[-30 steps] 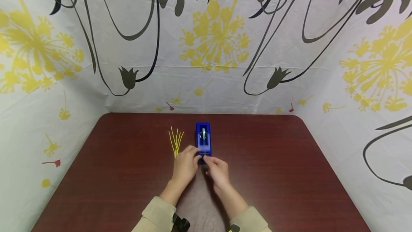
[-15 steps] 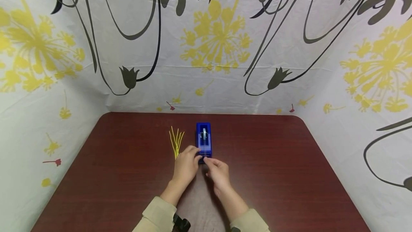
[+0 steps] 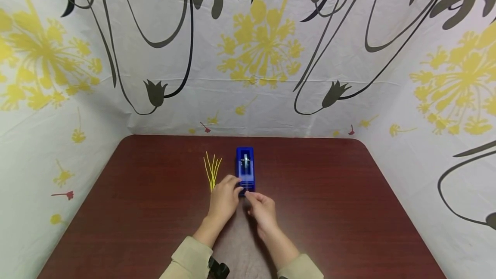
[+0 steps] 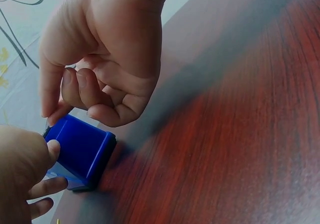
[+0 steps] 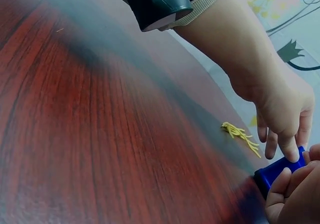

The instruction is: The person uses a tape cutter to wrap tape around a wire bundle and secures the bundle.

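A blue tape dispenser [image 3: 250,175] with a roll of clear tape [image 3: 246,162] stands upright on the table, its cutting end toward me. My left hand [image 3: 222,197] grips that end from the left, with the thumb on the near end, as the right wrist view also shows. At the front edge my right hand [image 3: 264,210] pinches the tape between thumb and forefinger; the tape itself hardly shows there. In the left wrist view the other fingers [image 4: 87,86] of the right hand are curled, apart from the blue body [image 4: 82,146].
Several thin yellow strands [image 3: 212,169], bundled at the near end, lie left of the dispenser, partly behind the left hand. The dark red table [image 3: 329,201] is walled in by a printed white cloth [image 3: 267,111] at the back and sides. A black strap device [image 3: 218,268] sits at the left cuff.
My right hand has drawn slightly back toward me from the dispenser's front edge, fingers still pinched. The left hand and the dispenser have stayed in place.
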The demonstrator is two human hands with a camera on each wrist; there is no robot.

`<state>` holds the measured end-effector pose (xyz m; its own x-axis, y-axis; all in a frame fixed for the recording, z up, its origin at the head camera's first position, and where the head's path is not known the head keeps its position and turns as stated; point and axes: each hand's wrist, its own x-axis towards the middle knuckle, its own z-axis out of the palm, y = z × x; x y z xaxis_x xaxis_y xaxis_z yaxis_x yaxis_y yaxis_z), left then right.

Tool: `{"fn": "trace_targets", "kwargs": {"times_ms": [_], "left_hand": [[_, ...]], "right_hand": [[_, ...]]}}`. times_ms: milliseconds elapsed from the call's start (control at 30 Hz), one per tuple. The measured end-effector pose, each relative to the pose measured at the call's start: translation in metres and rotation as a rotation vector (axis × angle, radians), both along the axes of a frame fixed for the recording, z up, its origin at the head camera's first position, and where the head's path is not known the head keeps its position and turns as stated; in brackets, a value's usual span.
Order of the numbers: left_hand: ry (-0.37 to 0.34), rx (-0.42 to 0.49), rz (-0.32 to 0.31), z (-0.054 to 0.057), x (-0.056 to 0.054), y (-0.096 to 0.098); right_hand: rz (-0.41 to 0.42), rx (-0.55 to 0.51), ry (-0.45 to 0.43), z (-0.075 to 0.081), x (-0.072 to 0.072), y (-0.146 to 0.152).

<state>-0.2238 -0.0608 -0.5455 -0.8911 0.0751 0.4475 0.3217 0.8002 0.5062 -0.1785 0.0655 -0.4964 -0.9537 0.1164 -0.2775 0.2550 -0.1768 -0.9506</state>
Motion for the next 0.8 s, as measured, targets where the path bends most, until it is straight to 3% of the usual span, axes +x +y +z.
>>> {"fn": "trace_targets", "kwargs": {"times_ms": [200, 500, 800], "left_hand": [[-0.008, 0.005, -0.003, 0.001, 0.0, 0.001], [0.0, -0.005, 0.006, 0.0, 0.001, 0.001], [-0.005, 0.004, 0.007, -0.001, 0.001, 0.002]], "right_hand": [[0.0, -0.005, 0.016, -0.006, 0.001, 0.001], [-0.01, 0.01, -0.006, -0.045, -0.01, 0.003], [-0.015, 0.024, -0.014, -0.048, -0.007, 0.002]]}}
